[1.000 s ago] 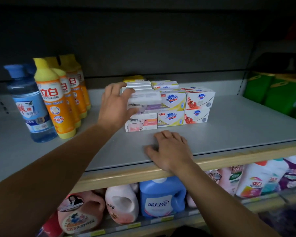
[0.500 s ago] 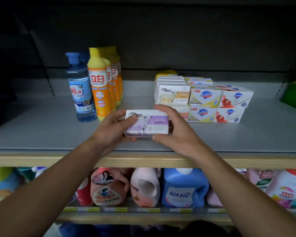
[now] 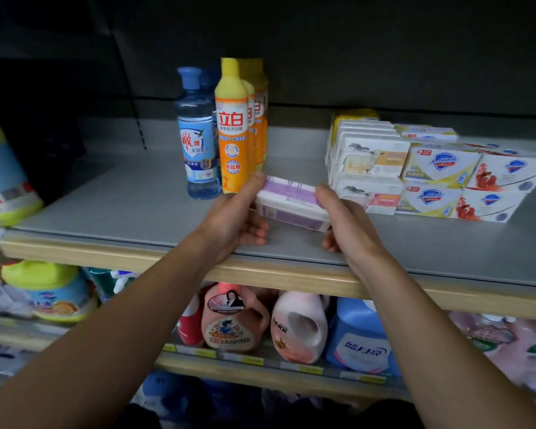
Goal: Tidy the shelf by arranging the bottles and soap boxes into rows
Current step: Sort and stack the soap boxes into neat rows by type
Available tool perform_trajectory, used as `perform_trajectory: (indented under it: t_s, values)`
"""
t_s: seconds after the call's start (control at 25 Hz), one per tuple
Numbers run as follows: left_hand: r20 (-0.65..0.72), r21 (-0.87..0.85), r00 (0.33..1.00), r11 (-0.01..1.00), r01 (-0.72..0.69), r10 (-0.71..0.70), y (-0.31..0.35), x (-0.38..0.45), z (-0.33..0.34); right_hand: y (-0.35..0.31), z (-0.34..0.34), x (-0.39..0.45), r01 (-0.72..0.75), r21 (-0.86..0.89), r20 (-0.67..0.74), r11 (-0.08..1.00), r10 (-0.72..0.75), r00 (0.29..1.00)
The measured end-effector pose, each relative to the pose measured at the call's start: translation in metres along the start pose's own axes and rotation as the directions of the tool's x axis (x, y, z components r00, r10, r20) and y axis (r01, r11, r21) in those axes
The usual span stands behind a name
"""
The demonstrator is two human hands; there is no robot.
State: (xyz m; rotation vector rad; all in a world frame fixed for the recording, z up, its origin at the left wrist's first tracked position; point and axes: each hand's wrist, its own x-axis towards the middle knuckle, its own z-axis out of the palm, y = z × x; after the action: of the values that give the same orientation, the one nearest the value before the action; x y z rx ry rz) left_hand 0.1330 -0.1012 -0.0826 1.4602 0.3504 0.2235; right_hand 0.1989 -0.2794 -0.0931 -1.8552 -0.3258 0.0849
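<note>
I see the white and purple cardboard soap box [image 3: 291, 202] held just above the grey shelf board [image 3: 121, 199], tilted, its near edge lower. My left hand [image 3: 235, 218] grips its left end, thumb on top, fingers curled beneath; my right hand [image 3: 344, 218] pinches the right end the same way, though its lower fingers are partly hidden. At two o'clock from the box sit the stacked white soap boxes [image 3: 430, 174]. At eleven o'clock stand the clear blue-capped bottle [image 3: 197, 134] and the orange yellow-capped bottles [image 3: 234, 128], upright in a row.
</note>
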Motion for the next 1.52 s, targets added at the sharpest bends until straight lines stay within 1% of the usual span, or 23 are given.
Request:
perform_trajectory:
  t_s: [0.12,0.24,0.28,0.4,0.44,0.52,0.6,0.64,0.72,0.76,0.8,0.84,0.92,1.0,1.04,1.16,1.2,1.28,1.32,1.36,1.4,1.44,1.52]
  values:
    - [-0.014,-0.047,1.000,0.999,-0.027,0.026,-0.004,0.001,0.000,0.006,0.003,-0.003,0.130,0.049,0.049,0.990,-0.132,0.990]
    - [-0.013,-0.123,0.996,0.988,-0.094,0.093,-0.009,-0.001,-0.004,0.012,0.000,-0.005,0.212,0.005,0.166,0.977,-0.210,0.964]
    - [-0.009,-0.184,0.994,0.977,-0.109,0.110,-0.011,-0.002,-0.007,0.013,0.000,-0.004,0.215,0.021,0.166,0.976,-0.215,0.962]
    - [0.021,-0.315,0.985,0.936,-0.154,0.169,-0.015,-0.003,-0.013,0.010,0.003,-0.004,0.190,0.248,0.128,0.950,-0.227,0.966]
    - [0.024,-0.333,0.983,0.929,-0.164,0.183,-0.015,-0.003,-0.014,0.009,0.006,-0.006,0.226,0.267,0.109,0.937,-0.262,0.959]
    - [0.010,-0.370,0.983,0.913,-0.169,0.186,-0.014,0.000,-0.015,0.003,0.016,-0.014,0.352,0.215,0.055,0.911,-0.372,0.927]
    - [0.019,-0.461,0.990,0.879,-0.118,0.142,-0.010,0.002,-0.016,-0.006,0.030,-0.024,0.526,0.054,0.005,0.849,-0.527,0.850]
    - [0.047,-0.503,0.992,0.861,-0.077,0.116,-0.008,0.002,-0.017,-0.010,0.038,-0.029,0.627,-0.081,0.003,0.774,-0.629,0.777]
    - [0.138,-0.546,0.986,0.838,-0.008,0.099,-0.005,0.000,-0.021,-0.012,0.055,-0.037,0.784,-0.304,0.062,0.542,-0.810,0.583]
    - [0.179,-0.561,0.978,0.828,0.011,0.108,-0.006,-0.002,-0.023,-0.012,0.062,-0.041,0.824,-0.362,0.096,0.436,-0.862,0.498]
    - [0.200,-0.576,0.973,0.817,0.022,0.115,-0.006,-0.003,-0.024,-0.012,0.067,-0.043,0.843,-0.401,0.123,0.359,-0.891,0.438]
    - [0.211,-0.587,0.970,0.809,0.029,0.118,-0.007,-0.003,-0.026,-0.011,0.070,-0.043,0.848,-0.429,0.139,0.310,-0.905,0.401]
    - [0.217,-0.597,0.969,0.801,0.036,0.118,-0.007,-0.004,-0.026,-0.010,0.071,-0.042,0.854,-0.441,0.155,0.274,-0.914,0.374]
    - [0.219,-0.596,0.969,0.802,0.037,0.117,-0.006,-0.004,-0.024,-0.009,0.067,-0.041,0.854,-0.409,0.135,0.321,-0.904,0.405]
    - [0.213,-0.592,0.970,0.805,0.032,0.119,-0.005,-0.003,-0.023,-0.009,0.063,-0.040,0.838,-0.383,0.099,0.389,-0.885,0.455]
    - [0.154,-0.537,0.978,0.843,-0.039,0.143,-0.009,-0.003,-0.023,-0.013,0.045,-0.033,0.703,-0.282,-0.067,0.653,-0.745,0.664]
    - [0.144,-0.500,0.976,0.863,-0.073,0.166,-0.010,-0.003,-0.023,-0.013,0.038,-0.029,0.655,-0.246,-0.098,0.714,-0.691,0.716]
    - [0.112,-0.383,0.963,0.905,-0.186,0.245,-0.016,-0.003,-0.019,-0.013,0.023,-0.022,0.571,-0.174,-0.091,0.802,-0.591,0.802]
    - [0.080,-0.262,0.950,0.926,-0.273,0.302,-0.019,-0.002,-0.017,-0.010,0.016,-0.020,0.534,-0.149,-0.076,0.833,-0.548,0.833]
    - [0.046,-0.070,0.929,0.929,-0.365,0.368,-0.020,-0.001,-0.015,-0.008,0.008,-0.017,0.497,-0.136,-0.072,0.857,-0.509,0.858]
    - [0.034,0.158,0.902,0.889,-0.430,0.431,-0.020,0.001,-0.012,-0.004,0.000,-0.013,0.458,-0.137,-0.077,0.878,-0.470,0.879]
    - [0.045,0.355,0.882,0.818,-0.453,0.469,-0.020,0.002,-0.011,0.000,-0.006,-0.011,0.419,-0.146,-0.073,0.896,-0.432,0.899]
    - [0.087,0.587,0.881,0.691,-0.422,0.464,-0.016,0.006,-0.009,0.005,-0.013,-0.006,0.363,-0.194,-0.003,0.911,-0.370,0.929]
